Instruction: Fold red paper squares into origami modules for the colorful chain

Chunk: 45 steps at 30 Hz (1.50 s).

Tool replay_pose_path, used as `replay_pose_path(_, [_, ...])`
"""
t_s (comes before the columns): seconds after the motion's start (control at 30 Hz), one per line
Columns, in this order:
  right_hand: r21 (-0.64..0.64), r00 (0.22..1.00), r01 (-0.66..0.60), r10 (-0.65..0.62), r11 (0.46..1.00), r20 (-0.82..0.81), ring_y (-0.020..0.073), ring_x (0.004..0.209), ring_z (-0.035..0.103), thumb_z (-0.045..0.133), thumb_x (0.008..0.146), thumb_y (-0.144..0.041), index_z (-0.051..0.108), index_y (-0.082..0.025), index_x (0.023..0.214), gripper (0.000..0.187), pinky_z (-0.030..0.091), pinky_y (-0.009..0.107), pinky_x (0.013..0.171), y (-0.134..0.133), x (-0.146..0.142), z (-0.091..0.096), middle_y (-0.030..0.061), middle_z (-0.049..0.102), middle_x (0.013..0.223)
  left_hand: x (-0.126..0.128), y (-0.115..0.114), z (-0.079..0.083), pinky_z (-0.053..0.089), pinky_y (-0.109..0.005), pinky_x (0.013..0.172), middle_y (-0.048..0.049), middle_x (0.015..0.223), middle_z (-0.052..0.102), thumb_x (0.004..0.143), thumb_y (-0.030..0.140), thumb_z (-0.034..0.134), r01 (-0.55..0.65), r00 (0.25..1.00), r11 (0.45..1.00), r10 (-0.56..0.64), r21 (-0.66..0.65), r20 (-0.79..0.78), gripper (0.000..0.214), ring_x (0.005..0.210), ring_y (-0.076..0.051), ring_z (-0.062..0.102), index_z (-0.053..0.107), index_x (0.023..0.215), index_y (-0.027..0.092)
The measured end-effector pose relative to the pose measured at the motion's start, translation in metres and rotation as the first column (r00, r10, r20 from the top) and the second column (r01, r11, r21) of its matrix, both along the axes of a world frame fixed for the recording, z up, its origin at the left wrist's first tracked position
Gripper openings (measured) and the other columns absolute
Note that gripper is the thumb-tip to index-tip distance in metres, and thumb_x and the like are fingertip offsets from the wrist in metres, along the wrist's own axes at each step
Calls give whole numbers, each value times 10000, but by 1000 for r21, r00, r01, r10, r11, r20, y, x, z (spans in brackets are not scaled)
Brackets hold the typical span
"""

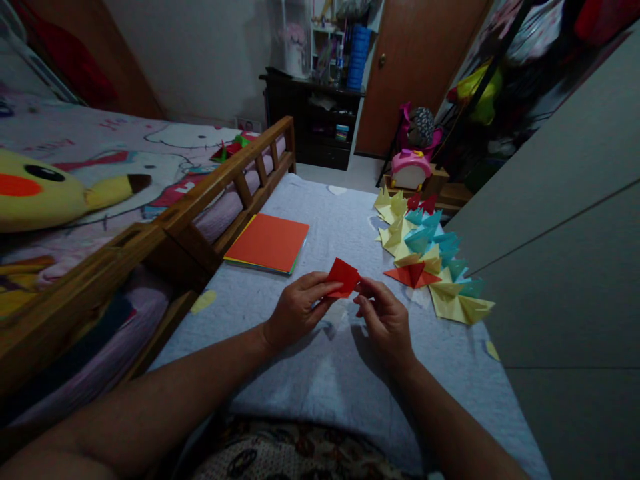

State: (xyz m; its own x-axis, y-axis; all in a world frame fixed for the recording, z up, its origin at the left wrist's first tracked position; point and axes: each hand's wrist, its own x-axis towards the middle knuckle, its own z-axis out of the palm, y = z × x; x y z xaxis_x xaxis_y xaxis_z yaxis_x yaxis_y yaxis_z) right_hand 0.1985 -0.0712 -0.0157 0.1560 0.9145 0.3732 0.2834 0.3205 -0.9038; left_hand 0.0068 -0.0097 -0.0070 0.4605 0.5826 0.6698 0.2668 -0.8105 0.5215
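Observation:
A small folded piece of red origami paper [343, 276] is held up between my hands, above the middle of the bed. My left hand [303, 304] pinches its left and lower edge between thumb and fingers. At its right corner are the fingertips of my right hand [385, 318], bent and close together, touching or nearly touching the paper. Beyond my left hand lies a stack of square paper sheets [268, 241] with an orange-red one on top. Right of my right hand stand rows of folded paper cranes [413, 273] in yellow, blue and red.
A wooden bed rail [200, 193] runs along the left, with a yellow plush toy [45, 190] on the bed behind it. A pale cabinet [565, 267] closes off the right side. At the back are a dark shelf unit [313, 120] and a pink toy case [410, 168].

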Motion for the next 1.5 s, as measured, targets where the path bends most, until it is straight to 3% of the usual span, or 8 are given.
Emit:
replay_pose_path(0.33, [161, 992, -79, 62, 984, 105, 138, 913, 633, 586, 871, -52, 629, -320, 1256, 472, 557, 230, 673, 0, -3, 14, 38, 609, 1118, -1, 2, 0, 586, -369, 887, -98, 1139, 693, 902, 76, 611, 86, 996, 990, -82, -109, 47, 344, 1037, -199, 672, 683, 1212, 209])
replay_pose_path(0.67, [217, 978, -102, 58, 971, 201, 159, 943, 639, 583, 871, -49, 635, -308, 1267, 476, 564, 253, 649, -2, -4, 13, 56, 603, 1163, 1, 5, 6, 530, -313, 799, -49, 997, 725, 826, 83, 671, 211, 973, 912, -160, -351, 168, 293, 903, -175, 667, 715, 1079, 223])
replay_pose_path(0.8, [273, 951, -113, 24, 955, 310, 213, 1086, 631, 584, 889, -55, 647, -282, 1237, 421, 577, 314, 717, -4, -4, 13, 87, 645, 1208, 2, 6, 0, 511, -281, 768, -28, 946, 722, 795, 96, 690, 243, 962, 845, -148, -476, 228, 264, 834, -150, 652, 704, 1035, 204])
replay_pose_path(0.97, [349, 915, -134, -18, 928, 402, 225, 1031, 653, 598, 892, -56, 669, -248, 1188, 360, 566, 399, 832, -4, -5, 16, 102, 698, 1178, 3, 5, -4, 526, -292, 827, -33, 1009, 719, 780, 146, 718, 323, 933, 692, -119, -646, 339, 343, 872, -154, 665, 655, 1112, 200])
replay_pose_path(1.07, [371, 907, -141, -30, 918, 421, 222, 986, 665, 593, 890, -45, 677, -237, 1154, 338, 553, 408, 846, -3, -5, 19, 99, 721, 1131, 5, 4, -2, 523, -298, 870, -42, 1077, 710, 772, 140, 719, 375, 911, 647, -126, -664, 392, 405, 960, -170, 669, 616, 1157, 212])
replay_pose_path(1.17, [370, 912, -147, -19, 917, 411, 213, 950, 668, 579, 890, -33, 676, -230, 1120, 319, 552, 386, 811, -2, -6, 21, 88, 734, 1069, 4, 4, 0, 505, -290, 888, -40, 1131, 700, 793, 120, 692, 376, 912, 663, -143, -647, 383, 459, 1012, -174, 659, 578, 1221, 241])
replay_pose_path(1.33, [324, 923, -161, 27, 932, 383, 199, 887, 656, 545, 900, -31, 656, -231, 1099, 303, 553, 362, 745, -1, -4, 20, 71, 732, 992, 2, 5, -1, 498, -289, 860, -44, 1169, 675, 834, 102, 634, 316, 941, 763, -175, -564, 290, 442, 985, -169, 635, 598, 1242, 269])
replay_pose_path(1.5, [276, 937, -133, 30, 952, 349, 195, 833, 640, 541, 900, -43, 638, -259, 1092, 304, 553, 358, 705, -1, -4, 19, 42, 717, 932, 2, 7, 6, 502, -317, 805, -47, 981, 687, 863, 133, 641, 301, 953, 834, -241, -462, 186, 206, 899, -176, 633, 673, 1045, 225])
